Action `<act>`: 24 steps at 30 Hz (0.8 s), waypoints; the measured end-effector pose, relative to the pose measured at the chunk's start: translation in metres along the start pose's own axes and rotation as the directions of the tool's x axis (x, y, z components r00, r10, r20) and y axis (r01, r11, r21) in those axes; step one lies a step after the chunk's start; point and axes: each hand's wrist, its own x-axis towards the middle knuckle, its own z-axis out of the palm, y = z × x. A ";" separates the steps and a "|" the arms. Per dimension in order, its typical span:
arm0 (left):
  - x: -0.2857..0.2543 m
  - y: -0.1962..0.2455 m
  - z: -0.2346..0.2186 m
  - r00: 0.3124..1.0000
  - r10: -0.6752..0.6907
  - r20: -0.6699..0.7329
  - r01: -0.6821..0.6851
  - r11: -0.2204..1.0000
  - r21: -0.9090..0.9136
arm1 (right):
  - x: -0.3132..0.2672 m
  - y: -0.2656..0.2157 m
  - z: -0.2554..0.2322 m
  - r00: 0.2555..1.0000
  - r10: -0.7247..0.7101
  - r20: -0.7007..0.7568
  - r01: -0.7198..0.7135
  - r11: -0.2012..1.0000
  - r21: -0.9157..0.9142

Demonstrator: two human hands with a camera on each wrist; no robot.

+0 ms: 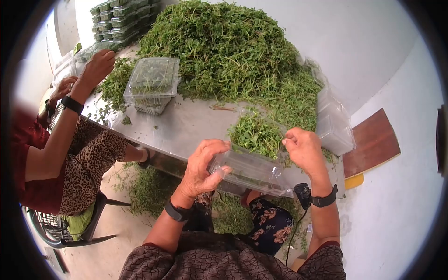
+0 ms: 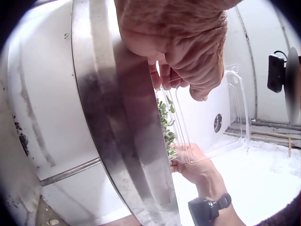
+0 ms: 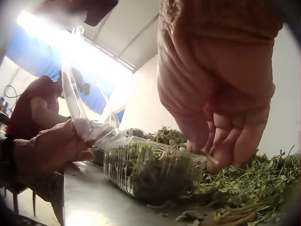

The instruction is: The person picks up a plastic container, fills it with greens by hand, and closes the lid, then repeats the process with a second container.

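Note:
A clear plastic clamshell box stands on the metal table with leafy green sprigs inside. Its hinged lid is swung open toward the person. My left hand grips the lid's left end between thumb and fingers. At the box's right rim is my right hand, fingers curled and tips together. In the right wrist view a pale stem shows at those fingertips, above the greens. The left wrist view shows the lid upright beside the table edge, my left fingers over its rim.
A large heap of greens covers the table's back. A closed filled box stands left, stacked boxes behind. Empty boxes stand at the right edge, near a brown board. Another person works at left. Greens lie below the table.

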 end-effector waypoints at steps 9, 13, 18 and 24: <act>-0.001 -0.002 0.000 1.000 0.002 -0.006 -0.002 1.000 -0.020 | 0.003 0.001 0.003 0.964 -0.255 -0.077 0.232 0.946 -0.226; 0.000 -0.003 -0.001 1.000 0.020 0.007 -0.020 1.000 0.001 | 0.010 0.000 0.008 0.921 -0.375 -0.111 0.320 0.886 -0.336; 0.000 0.000 -0.001 1.000 0.024 0.007 -0.024 1.000 -0.011 | 0.011 0.001 0.016 0.906 -0.389 -0.165 0.312 0.880 -0.357; 0.001 0.000 -0.001 0.999 0.044 0.022 -0.045 0.999 0.031 | 0.012 0.000 0.021 0.919 -0.346 -0.189 0.267 0.899 -0.348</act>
